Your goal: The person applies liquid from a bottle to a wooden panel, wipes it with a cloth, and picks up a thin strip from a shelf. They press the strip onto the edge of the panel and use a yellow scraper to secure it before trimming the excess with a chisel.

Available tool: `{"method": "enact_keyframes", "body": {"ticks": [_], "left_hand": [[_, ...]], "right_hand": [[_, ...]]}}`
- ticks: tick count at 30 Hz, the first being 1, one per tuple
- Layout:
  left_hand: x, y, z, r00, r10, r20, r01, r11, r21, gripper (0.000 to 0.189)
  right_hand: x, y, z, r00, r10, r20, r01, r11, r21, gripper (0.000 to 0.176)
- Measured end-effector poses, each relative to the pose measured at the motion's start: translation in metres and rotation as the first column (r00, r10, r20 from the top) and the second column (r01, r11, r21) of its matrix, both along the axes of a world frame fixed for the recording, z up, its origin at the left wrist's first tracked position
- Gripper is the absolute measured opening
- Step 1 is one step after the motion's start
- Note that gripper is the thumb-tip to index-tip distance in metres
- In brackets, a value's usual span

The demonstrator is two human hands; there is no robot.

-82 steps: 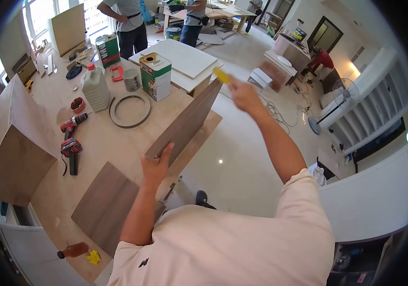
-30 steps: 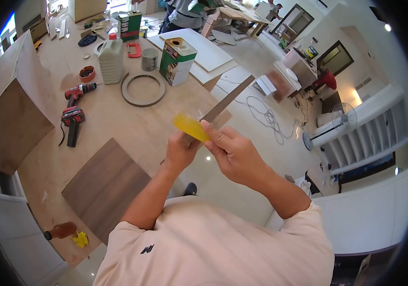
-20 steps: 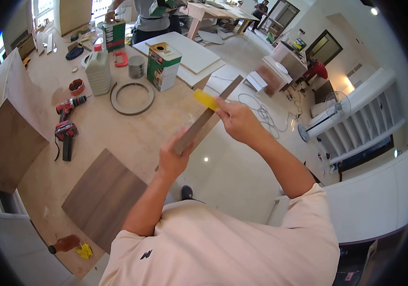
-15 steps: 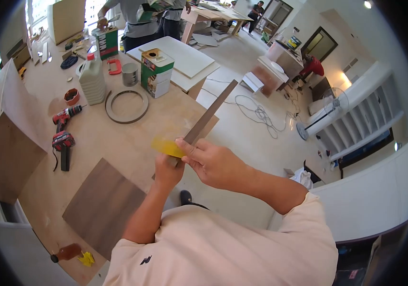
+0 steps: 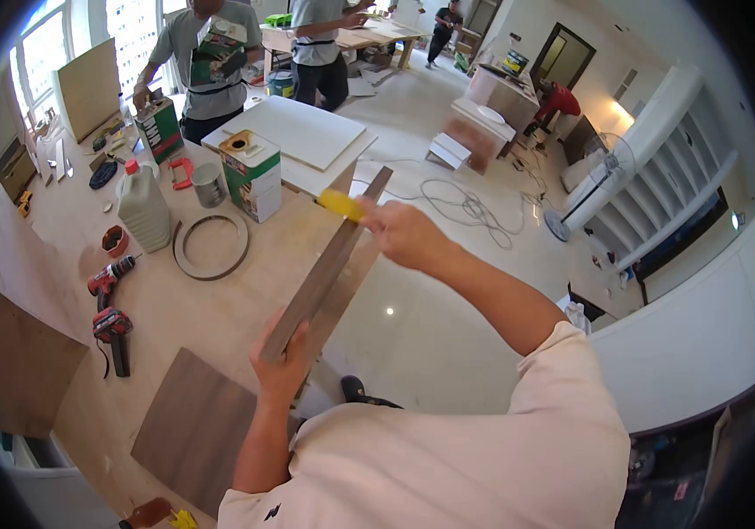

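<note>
My left hand (image 5: 280, 357) is closed around the near end of a long, narrow brown wood-grain board strip (image 5: 329, 269), which points away from me at a slant. My right hand (image 5: 408, 234) grips a yellow hand tool (image 5: 340, 204) with a small dark end, held across the strip near its far part. Motion blurs the tool, and its exact kind does not show. Below the strip lies the workbench (image 5: 219, 317), with a flat brown wood-grain panel (image 5: 197, 423) on it to the left of my left forearm.
A cordless drill (image 5: 111, 300), a coil of edge banding (image 5: 210, 248), a plastic jug (image 5: 142, 207) and a green-and-white can (image 5: 251, 176) stand on the bench. A curved wooden piece (image 5: 20, 353) is at left. Two people (image 5: 214, 66) work beyond; cables (image 5: 461, 203) lie on the floor.
My hands have moved apart. My left hand now holds the strip's near end, while my right hand with the yellow tool has moved up and away along it. The view has shifted slightly.
</note>
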State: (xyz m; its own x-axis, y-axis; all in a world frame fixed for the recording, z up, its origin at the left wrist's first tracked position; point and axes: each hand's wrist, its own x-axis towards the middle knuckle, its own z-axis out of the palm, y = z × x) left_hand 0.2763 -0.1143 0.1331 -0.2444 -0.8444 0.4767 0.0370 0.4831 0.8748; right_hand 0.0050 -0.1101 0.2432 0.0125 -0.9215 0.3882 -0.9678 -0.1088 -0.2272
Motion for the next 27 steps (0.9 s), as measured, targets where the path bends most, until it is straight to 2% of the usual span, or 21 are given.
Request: {"method": "enact_keyframes", "body": {"ticks": [2, 4, 5, 6, 9, 10, 12, 13, 14, 15, 17, 18, 20, 21, 22, 23, 24, 25, 26, 27], "left_hand": [[-0.001, -0.002, -0.004, 1.0, 0.021, -0.02, -0.019, 0.998, 0.066, 0.027], [0.0, 0.0, -0.009, 1.0, 0.023, 0.002, -0.023, 0.993, 0.116, 0.026], [0.001, 0.002, -0.011, 0.999, 0.019, 0.027, -0.023, 0.991, 0.132, 0.026], [0.001, 0.002, -0.01, 0.999, 0.017, 0.048, -0.024, 0.989, 0.144, 0.026], [0.001, 0.004, 0.004, 0.99, 0.05, 0.134, -0.067, 0.99, 0.127, 0.026], [-0.001, 0.005, 0.002, 0.993, 0.061, 0.099, -0.072, 0.99, 0.118, 0.026], [0.0, 0.002, -0.004, 0.997, 0.055, 0.052, -0.06, 0.994, 0.091, 0.026], [0.0, 0.001, -0.005, 0.997, 0.051, 0.05, -0.056, 0.995, 0.087, 0.026], [-0.001, 0.001, -0.006, 0.998, 0.05, 0.04, -0.053, 0.995, 0.085, 0.025], [0.0, 0.002, -0.009, 0.998, 0.051, 0.034, -0.054, 0.995, 0.089, 0.025], [0.005, 0.003, -0.019, 0.999, 0.008, 0.034, -0.013, 0.988, 0.154, 0.026], [0.006, 0.002, -0.021, 1.0, -0.01, 0.03, 0.004, 0.983, 0.184, 0.026], [0.002, 0.004, -0.014, 0.997, 0.025, 0.072, -0.032, 0.995, 0.094, 0.027], [0.001, 0.005, -0.01, 0.995, 0.045, 0.091, -0.05, 0.998, 0.05, 0.027], [-0.001, 0.005, -0.01, 0.995, 0.045, 0.086, -0.05, 0.998, 0.048, 0.028], [-0.002, 0.005, -0.011, 0.995, 0.046, 0.083, -0.05, 0.998, 0.045, 0.028], [0.0, 0.009, -0.012, 0.995, 0.044, 0.087, -0.048, 0.998, 0.043, 0.028], [0.0, 0.01, -0.016, 0.996, 0.033, 0.082, -0.04, 0.996, 0.085, 0.029], [0.001, 0.01, -0.021, 0.997, 0.026, 0.079, -0.036, 0.991, 0.126, 0.029], [0.002, 0.006, -0.02, 0.997, 0.026, 0.071, -0.038, 0.986, 0.161, 0.029]], "right_hand": [[-0.04, -0.023, -0.005, 0.998, -0.067, -0.005, 0.067, 0.998, -0.006, 0.036], [-0.094, -0.053, -0.012, 0.987, -0.14, -0.084, 0.143, 0.989, 0.036, 0.035], [-0.105, -0.056, 0.003, 0.959, -0.261, -0.108, 0.267, 0.962, 0.052, 0.032], [-0.125, -0.055, 0.006, 0.947, -0.276, -0.167, 0.298, 0.946, 0.126, 0.029], [-0.133, -0.049, 0.02, 0.894, -0.446, -0.045, 0.448, 0.894, 0.028, 0.028], [-0.118, -0.044, 0.02, 0.936, -0.33, 0.124, 0.342, 0.935, -0.091, 0.028], [-0.053, -0.023, 0.027, 0.995, -0.1, -0.007, 0.1, 0.992, 0.079, 0.03], [-0.008, -0.003, 0.025, 0.947, 0.066, 0.313, -0.116, 0.982, 0.146, 0.035], [0.036, 0.02, 0.025, 0.98, 0.168, 0.102, -0.182, 0.971, 0.154, 0.039], [0.074, 0.041, 0.037, 0.945, 0.202, 0.256, -0.266, 0.932, 0.248, 0.042], [0.107, 0.058, 0.05, 0.952, 0.273, 0.142, -0.307, 0.812, 0.496, 0.04], [0.098, 0.052, 0.038, 0.967, 0.231, 0.109, -0.256, 0.867, 0.427, 0.037], [0.059, 0.025, 0.003, 0.989, 0.141, 0.048, -0.148, 0.95, 0.274, 0.032], [0.027, 0.011, 0.005, 0.999, 0.006, 0.036, -0.015, 0.965, 0.262, 0.026], [-0.023, -0.008, -0.002, 0.999, 0.032, 0.038, -0.038, 0.985, 0.166, 0.025], [-0.075, -0.033, -0.021, 0.999, -0.013, -0.037, 0.013, 1.0, -0.022, 0.044], [-0.113, -0.049, -0.021, 0.969, -0.219, -0.114, 0.224, 0.974, 0.028, 0.042], [-0.14, -0.05, -0.006, 0.942, -0.27, -0.2, 0.303, 0.94, 0.155, 0.036], [-0.186, -0.057, -0.028, 0.922, -0.305, -0.238, 0.344, 0.929, 0.14, 0.034], [-0.166, -0.05, -0.017, 0.929, -0.35, -0.119, 0.357, 0.933, 0.042, 0.034]]}}
